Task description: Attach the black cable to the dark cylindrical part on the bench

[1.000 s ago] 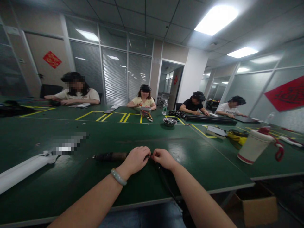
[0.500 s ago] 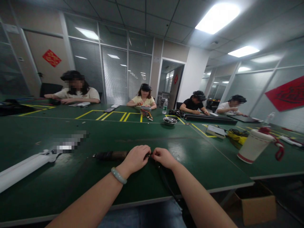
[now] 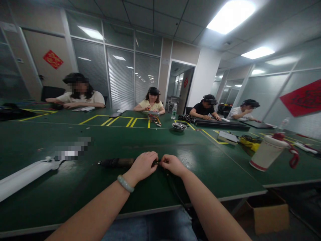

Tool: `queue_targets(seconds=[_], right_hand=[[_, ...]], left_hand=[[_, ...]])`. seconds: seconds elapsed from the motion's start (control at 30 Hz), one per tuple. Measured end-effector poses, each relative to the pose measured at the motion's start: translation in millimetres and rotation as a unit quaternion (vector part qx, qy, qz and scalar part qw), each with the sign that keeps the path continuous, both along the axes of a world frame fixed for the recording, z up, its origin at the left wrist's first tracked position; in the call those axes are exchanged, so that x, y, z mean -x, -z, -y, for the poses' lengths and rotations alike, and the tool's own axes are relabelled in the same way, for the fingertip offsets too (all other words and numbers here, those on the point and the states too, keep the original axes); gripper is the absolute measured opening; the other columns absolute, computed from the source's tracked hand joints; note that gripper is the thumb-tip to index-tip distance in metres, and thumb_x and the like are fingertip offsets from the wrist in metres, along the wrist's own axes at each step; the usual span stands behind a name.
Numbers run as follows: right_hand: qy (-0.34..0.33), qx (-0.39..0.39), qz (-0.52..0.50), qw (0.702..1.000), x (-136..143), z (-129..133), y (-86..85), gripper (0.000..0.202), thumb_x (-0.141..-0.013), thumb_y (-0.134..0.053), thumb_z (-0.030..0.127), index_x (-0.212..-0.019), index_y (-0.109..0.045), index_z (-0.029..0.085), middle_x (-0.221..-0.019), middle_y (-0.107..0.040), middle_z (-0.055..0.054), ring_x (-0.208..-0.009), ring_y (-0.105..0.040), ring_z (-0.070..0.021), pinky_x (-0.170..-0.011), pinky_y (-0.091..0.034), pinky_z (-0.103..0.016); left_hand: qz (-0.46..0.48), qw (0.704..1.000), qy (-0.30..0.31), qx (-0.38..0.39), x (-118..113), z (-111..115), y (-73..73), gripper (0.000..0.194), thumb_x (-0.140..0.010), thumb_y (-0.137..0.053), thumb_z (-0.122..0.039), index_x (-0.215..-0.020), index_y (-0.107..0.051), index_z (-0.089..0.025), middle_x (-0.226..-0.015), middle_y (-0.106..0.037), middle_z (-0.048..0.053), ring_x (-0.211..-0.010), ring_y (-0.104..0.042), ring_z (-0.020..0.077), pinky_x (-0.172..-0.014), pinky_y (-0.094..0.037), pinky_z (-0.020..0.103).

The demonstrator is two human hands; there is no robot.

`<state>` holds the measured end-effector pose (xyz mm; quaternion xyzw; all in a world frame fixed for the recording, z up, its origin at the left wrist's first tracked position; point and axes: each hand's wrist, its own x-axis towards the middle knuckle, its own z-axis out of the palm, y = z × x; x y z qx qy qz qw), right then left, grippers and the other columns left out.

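A dark cylindrical tool (image 3: 117, 163) lies sideways on the green table (image 3: 100, 194), its narrow tip pointing left. My left hand (image 3: 145, 164), with a pale bangle at the wrist, is closed round the tool's right end. Close beside it, my right hand (image 3: 172, 164) pinches a small dark part at that same end; the fingers hide most of this part. From below my right hand a black cable (image 3: 174, 189) runs down over the table's near edge.
At left lies a white arm-like stand (image 3: 27, 175). A metal bowl (image 3: 179, 126) stands beyond my hands. To the right are a white cup (image 3: 267, 154), a flat grey box (image 3: 227, 137) and yellow-black cables (image 3: 250, 142). Several people sit across the table.
The view has shifted very slightly. Both hands keep nearly the same place and grip. The person at far right has a hand nearer the face.
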<state>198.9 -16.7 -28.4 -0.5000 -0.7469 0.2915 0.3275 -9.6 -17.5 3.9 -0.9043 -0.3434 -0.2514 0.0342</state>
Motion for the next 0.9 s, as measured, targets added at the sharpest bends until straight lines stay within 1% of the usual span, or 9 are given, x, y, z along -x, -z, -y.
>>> queue_targets(seconds=[0.1,0.23,0.43,0.53,0.7,0.8,0.9], right_hand=[[-0.002,0.003,-0.003,1.000,0.1,1.2,-1.1,0.013,-0.082,-0.062,0.030,-0.078,-0.060,0.018,-0.065,-0.060,0.003,-0.059,-0.053,-0.0104,-0.054,-0.038,-0.020],[0.003,-0.003,0.001,1.000,0.0,1.3,-0.8,0.013,-0.082,-0.062,0.031,-0.079,-0.060,0.018,-0.066,-0.060,0.003,-0.060,-0.053,-0.0103,-0.054,-0.038,-0.020],[0.004,0.004,0.002,1.000,0.1,0.6,0.1,0.015,-0.082,-0.062,0.032,-0.078,-0.060,0.018,-0.066,-0.061,0.003,-0.060,-0.054,-0.0104,-0.054,-0.038,-0.020],[0.005,0.009,-0.001,1.000,0.6,0.9,-0.5,0.015,-0.083,-0.062,0.032,-0.078,-0.059,0.018,-0.065,-0.061,0.003,-0.059,-0.054,-0.0106,-0.054,-0.039,-0.020],[0.007,0.009,0.003,1.000,0.8,0.9,-0.1,0.013,-0.082,-0.062,0.030,-0.079,-0.060,0.018,-0.066,-0.061,0.003,-0.059,-0.054,-0.0104,-0.054,-0.038,-0.020],[0.003,0.004,0.003,1.000,0.4,0.8,0.6,0.013,-0.082,-0.062,0.030,-0.079,-0.060,0.018,-0.066,-0.060,0.003,-0.060,-0.054,-0.0105,-0.054,-0.038,-0.020],[0.000,0.004,0.002,1.000,0.3,1.4,-0.2,0.014,-0.082,-0.061,0.031,-0.078,-0.060,0.018,-0.066,-0.060,0.003,-0.060,-0.054,-0.0107,-0.055,-0.038,-0.020]], left_hand=[[0.001,1.000,-0.001,-0.001,-0.2,-1.6,2.3,0.007,-0.083,-0.056,-0.018,-0.089,-0.057,-0.021,-0.101,-0.062,0.005,-0.095,-0.059,0.0205,-0.085,-0.045,0.035],[-0.004,1.000,0.014,-0.002,0.0,-1.6,2.2,0.012,-0.082,-0.056,-0.014,-0.090,-0.058,-0.021,-0.104,-0.062,0.004,-0.097,-0.058,0.0200,-0.089,-0.044,0.035],[-0.003,1.000,-0.007,0.007,0.4,0.2,0.0,0.008,-0.083,-0.059,-0.024,-0.090,-0.057,-0.020,-0.103,-0.062,0.005,-0.097,-0.058,0.0210,-0.088,-0.045,0.035],[-0.006,1.000,-0.002,0.005,0.0,0.6,0.2,0.006,-0.085,-0.056,-0.021,-0.090,-0.058,-0.020,-0.104,-0.062,0.005,-0.098,-0.058,0.0209,-0.089,-0.045,0.035],[-0.012,1.000,0.011,0.007,0.5,0.9,-0.5,0.010,-0.083,-0.055,-0.016,-0.091,-0.059,-0.021,-0.106,-0.062,0.005,-0.100,-0.058,0.0206,-0.090,-0.045,0.036],[-0.009,1.000,0.005,0.008,0.8,0.5,-0.7,0.008,-0.083,-0.056,-0.017,-0.090,-0.058,-0.021,-0.105,-0.062,0.005,-0.100,-0.058,0.0207,-0.091,-0.044,0.035],[-0.006,1.000,-0.002,0.012,0.6,0.5,-1.0,0.006,-0.084,-0.057,-0.021,-0.089,-0.058,-0.020,-0.102,-0.062,0.005,-0.097,-0.058,0.0208,-0.088,-0.045,0.035]])
